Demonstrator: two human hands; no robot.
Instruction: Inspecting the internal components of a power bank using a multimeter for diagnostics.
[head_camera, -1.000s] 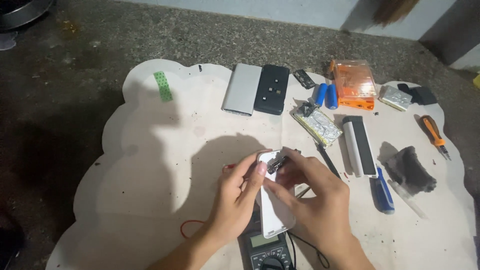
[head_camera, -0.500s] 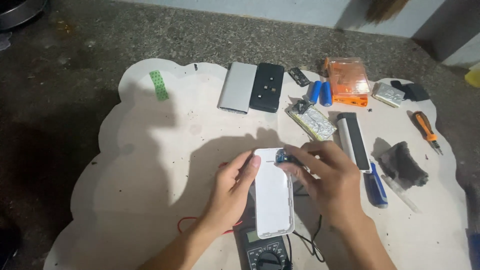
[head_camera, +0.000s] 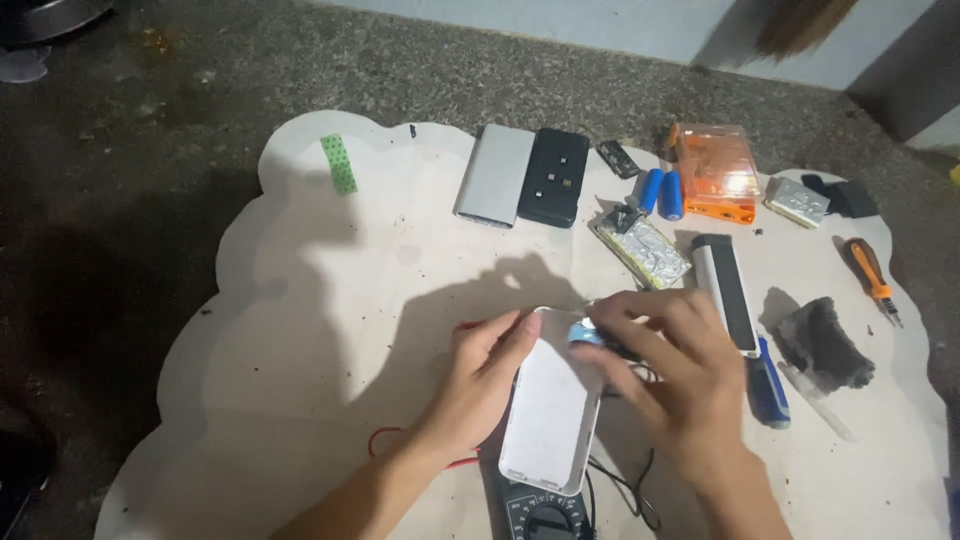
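Observation:
My left hand (head_camera: 482, 378) grips the left edge of an open white plastic case (head_camera: 552, 404), shaped like a shallow tray, held over the white mat (head_camera: 300, 330). My right hand (head_camera: 672, 370) is at the case's top right corner, its fingers closed on a small blue cylindrical cell (head_camera: 583, 335) with dark wires hanging from it. Below the case lies a dark multimeter (head_camera: 542, 515) with red and black leads (head_camera: 620, 480), partly hidden by the case and my wrists.
Farther back on the mat lie a silver case (head_camera: 495, 175), a black case (head_camera: 553, 177), two blue cells (head_camera: 661, 192), an orange box (head_camera: 714, 170), a foil pack (head_camera: 641, 248), a green strip (head_camera: 338, 164), a long white-black case (head_camera: 727, 290), a blue-handled tool (head_camera: 768, 385), an orange screwdriver (head_camera: 872, 274) and dark cloth (head_camera: 822, 345). Dark rough floor surrounds it.
The white case has swung from end-on to flat, showing its empty inside. My right hand has stayed at its top right corner, and the blue cell now shows there.

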